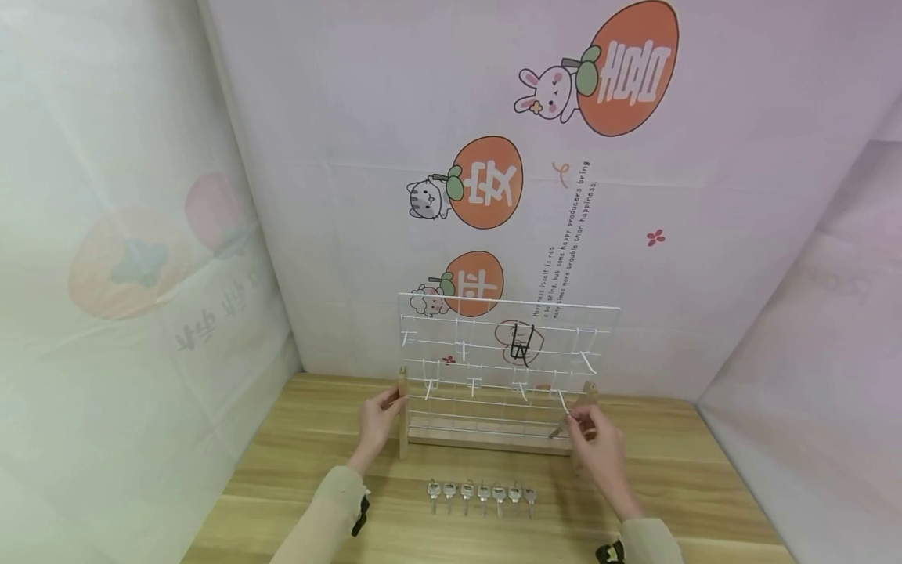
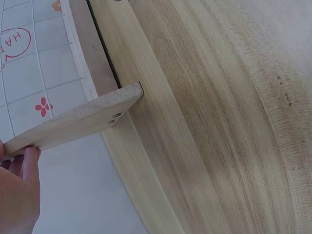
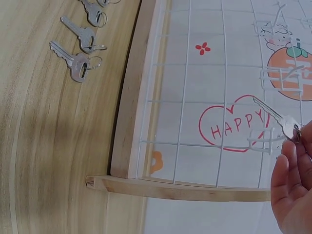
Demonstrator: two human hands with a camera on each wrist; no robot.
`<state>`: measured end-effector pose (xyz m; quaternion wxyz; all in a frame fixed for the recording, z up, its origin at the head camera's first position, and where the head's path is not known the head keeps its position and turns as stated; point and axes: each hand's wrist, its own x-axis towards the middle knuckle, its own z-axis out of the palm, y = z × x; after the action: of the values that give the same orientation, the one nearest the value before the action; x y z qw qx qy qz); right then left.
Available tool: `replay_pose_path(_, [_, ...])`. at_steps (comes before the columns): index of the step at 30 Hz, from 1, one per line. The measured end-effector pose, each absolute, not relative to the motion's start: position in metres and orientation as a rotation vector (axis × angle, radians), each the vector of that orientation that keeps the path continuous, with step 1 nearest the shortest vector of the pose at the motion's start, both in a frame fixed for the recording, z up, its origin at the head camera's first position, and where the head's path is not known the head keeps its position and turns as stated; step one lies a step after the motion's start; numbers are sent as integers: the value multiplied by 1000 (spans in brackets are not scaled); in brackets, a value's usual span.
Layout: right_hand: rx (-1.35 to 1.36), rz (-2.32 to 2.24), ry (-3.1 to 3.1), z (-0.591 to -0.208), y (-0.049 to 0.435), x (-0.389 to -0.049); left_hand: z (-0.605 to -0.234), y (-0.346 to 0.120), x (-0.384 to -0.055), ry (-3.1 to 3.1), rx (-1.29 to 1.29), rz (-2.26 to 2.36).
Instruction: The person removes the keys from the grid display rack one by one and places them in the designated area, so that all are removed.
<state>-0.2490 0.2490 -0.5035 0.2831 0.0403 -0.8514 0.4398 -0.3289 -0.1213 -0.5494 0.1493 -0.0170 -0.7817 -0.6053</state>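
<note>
A white wire grid rack (image 1: 486, 444) on a wooden stand stands upright, with white hooks on its grid. My left hand (image 1: 377, 423) grips the rack's left wooden post (image 1: 404, 427) between thumb and fingers, partly cut off in the left wrist view. Near the right post, my right hand (image 1: 600, 448) pinches a silver key (image 3: 282, 119) by its ring end. The key's blade points away from the fingers, in front of the grid. Close by the fingertips is the end of a white hook (image 1: 561, 400) in the lower row.
Several silver keys (image 1: 483, 493) with rings lie in a row on the wood-grain table (image 1: 296, 486) before the rack. One black hook (image 1: 520, 345) hangs among the white ones. A printed cloth (image 1: 366, 227) covers the wall behind.
</note>
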Motion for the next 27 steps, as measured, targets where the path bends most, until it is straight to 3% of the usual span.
replay_pose_path(13, [191, 1107, -2305, -511, 250, -240, -549, -121, -330, -2264, -30, -1725])
replay_pose_path(27, [160, 1016, -2530, -553, 261, -239, -548, -120, -329, -2257, -23, -1725])
